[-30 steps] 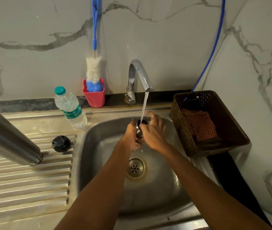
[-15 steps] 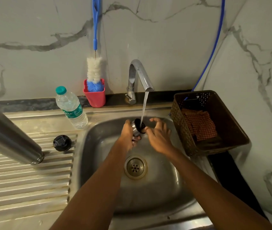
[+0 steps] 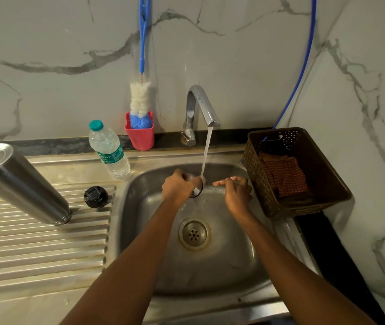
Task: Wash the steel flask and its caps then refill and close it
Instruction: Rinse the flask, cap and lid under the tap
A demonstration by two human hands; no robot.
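Note:
Water runs from the tap (image 3: pixel 199 106) into the steel sink (image 3: pixel 139 231). My left hand (image 3: pixel 179 188) grips a steel cap (image 3: pixel 197 191) with a dark rim, holding it under the stream. My right hand (image 3: pixel 237 191) hovers just to the right of the stream with fingers extended, holding nothing. The steel flask (image 3: pixel 20 181) stands upside down, leaning, on the ribbed drainboard at the left. A black inner cap (image 3: pixel 96 197) lies on the drainboard beside the sink's left edge.
A plastic water bottle (image 3: pixel 109 151) stands behind the sink's left corner. A bottle brush (image 3: pixel 141 102) sits in a red cup (image 3: pixel 141 137) against the wall. A brown basket (image 3: pixel 304 202) with a checked cloth (image 3: pixel 283 172) borders the sink's right.
My right hand has let go of the cap and drawn away to the right. My left hand keeps the cap under the running water, tilted with its open side to the right.

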